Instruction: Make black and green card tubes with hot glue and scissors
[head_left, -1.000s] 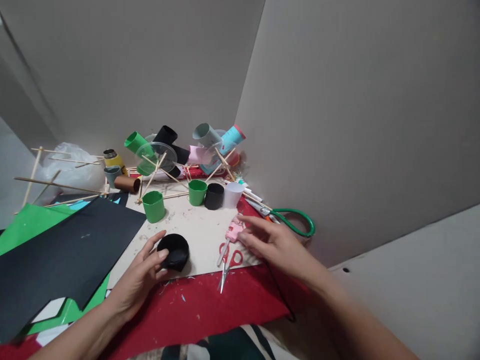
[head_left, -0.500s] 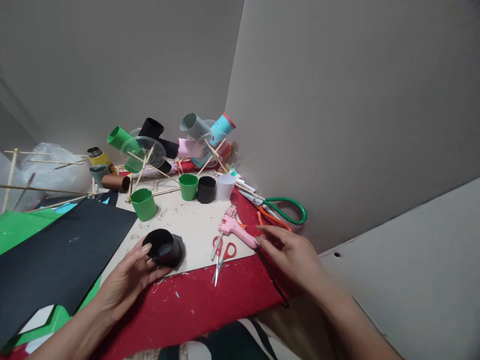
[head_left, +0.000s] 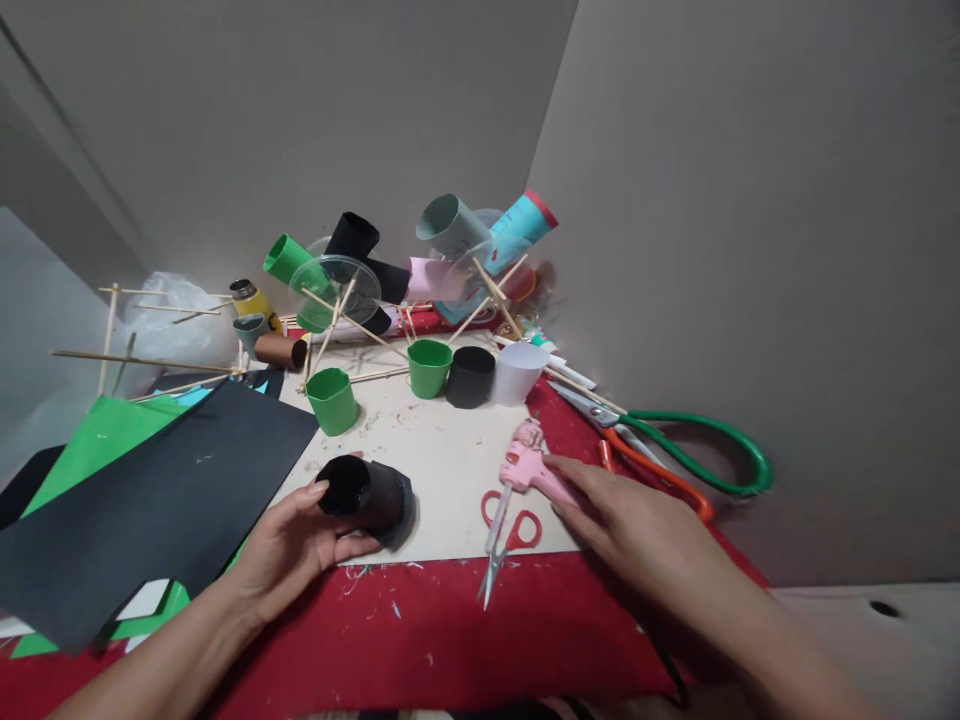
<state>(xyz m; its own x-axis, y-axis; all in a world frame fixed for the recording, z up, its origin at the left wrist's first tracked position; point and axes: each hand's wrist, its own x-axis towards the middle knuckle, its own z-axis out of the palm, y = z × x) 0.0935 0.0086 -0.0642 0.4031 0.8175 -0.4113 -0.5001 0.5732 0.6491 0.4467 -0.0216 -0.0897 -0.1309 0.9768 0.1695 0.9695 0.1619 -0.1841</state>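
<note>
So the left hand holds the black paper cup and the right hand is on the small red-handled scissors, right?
Not quite: the head view shows the right hand on the pink plastic glue gun; the small red-handled scissors lie beside it. The left hand does hold the black paper cup.

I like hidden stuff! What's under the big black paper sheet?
Green paper pokes out from under the big black paper sheet at its far left and near edges, with a white scrap near the front. Whatever lies beneath the middle is covered.
</note>
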